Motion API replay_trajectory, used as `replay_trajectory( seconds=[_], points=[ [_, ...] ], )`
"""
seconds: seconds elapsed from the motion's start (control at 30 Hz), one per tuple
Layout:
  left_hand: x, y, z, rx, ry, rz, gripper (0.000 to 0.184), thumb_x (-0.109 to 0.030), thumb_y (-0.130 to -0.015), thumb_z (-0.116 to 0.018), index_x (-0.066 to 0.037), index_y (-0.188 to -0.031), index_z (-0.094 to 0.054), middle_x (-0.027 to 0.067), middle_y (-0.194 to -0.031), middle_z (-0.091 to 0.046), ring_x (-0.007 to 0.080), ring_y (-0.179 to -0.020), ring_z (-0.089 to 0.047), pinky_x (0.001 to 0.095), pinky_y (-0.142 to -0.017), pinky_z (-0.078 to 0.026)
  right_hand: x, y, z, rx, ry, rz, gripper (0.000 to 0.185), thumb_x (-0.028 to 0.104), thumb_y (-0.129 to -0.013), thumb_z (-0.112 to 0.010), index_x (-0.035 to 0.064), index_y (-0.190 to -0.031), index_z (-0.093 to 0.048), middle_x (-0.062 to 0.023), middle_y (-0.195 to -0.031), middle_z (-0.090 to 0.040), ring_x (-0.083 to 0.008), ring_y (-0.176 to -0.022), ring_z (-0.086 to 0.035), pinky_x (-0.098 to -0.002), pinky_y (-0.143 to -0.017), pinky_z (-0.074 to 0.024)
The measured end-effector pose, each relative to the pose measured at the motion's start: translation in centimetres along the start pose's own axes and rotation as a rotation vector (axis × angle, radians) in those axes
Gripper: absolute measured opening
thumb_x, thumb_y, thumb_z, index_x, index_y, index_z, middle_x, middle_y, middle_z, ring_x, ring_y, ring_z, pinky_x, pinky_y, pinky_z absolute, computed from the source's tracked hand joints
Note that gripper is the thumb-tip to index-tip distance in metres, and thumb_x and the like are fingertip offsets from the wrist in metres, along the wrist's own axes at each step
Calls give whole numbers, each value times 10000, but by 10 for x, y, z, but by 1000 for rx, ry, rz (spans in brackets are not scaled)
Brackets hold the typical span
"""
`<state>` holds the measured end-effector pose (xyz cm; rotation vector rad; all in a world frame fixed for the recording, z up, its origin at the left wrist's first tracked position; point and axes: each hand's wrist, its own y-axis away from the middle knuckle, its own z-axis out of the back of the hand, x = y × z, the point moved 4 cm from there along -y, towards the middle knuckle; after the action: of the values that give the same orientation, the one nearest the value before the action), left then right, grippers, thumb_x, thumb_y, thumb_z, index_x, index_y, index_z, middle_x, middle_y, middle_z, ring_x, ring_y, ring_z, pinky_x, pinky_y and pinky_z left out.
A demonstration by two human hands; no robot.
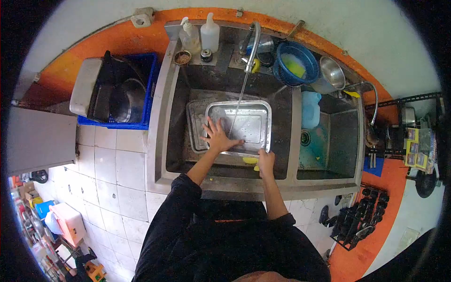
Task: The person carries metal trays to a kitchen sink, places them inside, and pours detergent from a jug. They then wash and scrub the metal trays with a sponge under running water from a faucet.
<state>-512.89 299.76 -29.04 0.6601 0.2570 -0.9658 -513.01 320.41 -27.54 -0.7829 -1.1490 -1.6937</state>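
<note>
A rectangular metal tray (253,123) lies in the large left basin of the sink, with water from the faucet (249,65) running into it. My left hand (217,137) is spread flat over the tray's left side, fingers apart and palm down. At the tray's near right corner, my right hand (266,162) is closed on the rim. Partly covered by this tray, a second metal tray (194,123) sits below it to the left. Yellow pieces (250,160) that look like sponge lie by the near rim, close to my right hand.
Two bottles (209,35) stand on the back ledge. A blue basin (287,63) with yellow-green contents and a metal pot (331,73) stand behind the divider. The right basin holds a light-blue container (310,109). Left of the sink is a blue crate (151,84) with cookware.
</note>
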Motion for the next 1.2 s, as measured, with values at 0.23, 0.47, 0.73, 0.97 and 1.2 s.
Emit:
replay_trajectory(
  seconds=[0.23, 0.47, 0.73, 0.97, 1.2],
  points=[
    [2, -4, -4, -12, -59, 0, 1242, -630, -366, -707, -77, -1319, -133, 203, -1368, 142, 479, -1225, 92, 727, -824, -96, -8, 4, -5, -12, -76, 9, 235, 141, -675, -491, -56, -799, -521, -92, -603, -513, -172, -460, -498, -290, -355, -378],
    [-1, 1, -1, -45, -89, -62, 1200, -553, -376, -737, -80, -1311, -151, 197, -1372, 121, 475, -1229, 70, 734, -809, -113, 12, 15, 4, 11, -127, -142, 257, 145, -669, -498, -68, -811, -518, -97, -632, -520, -179, -478, -510, -303, -364, -390],
    [9, -14, 24, -135, 74, 0, 915, -425, -574, -688, -66, -1280, -231, 211, -1347, -94, 404, -1112, -341, 535, -836, -339, -4, 9, 34, 67, -66, -299, 255, 189, -692, -495, -51, -774, -509, -99, -577, -514, -190, -415, -494, -302, -355, -397],
    [20, -28, 39, 468, 806, 182, 507, -174, -709, -548, 16, -1152, -390, 165, -905, -552, 273, -761, -571, 388, -668, -477, -34, -4, 60, 366, -514, -696, 231, 260, -766, -488, 31, -798, -479, -108, -587, -540, -202, -469, -523, -285, -355, -394],
    [53, -12, 60, 493, 891, 267, 576, -167, -734, -520, -31, -1241, -283, 120, -838, -526, 202, -697, -569, 363, -499, -476, -48, -53, 53, 35, 469, 160, 412, 345, -755, -613, 24, -999, -526, -90, -741, -587, -162, -660, -565, -227, -474, -422]
  ],
)
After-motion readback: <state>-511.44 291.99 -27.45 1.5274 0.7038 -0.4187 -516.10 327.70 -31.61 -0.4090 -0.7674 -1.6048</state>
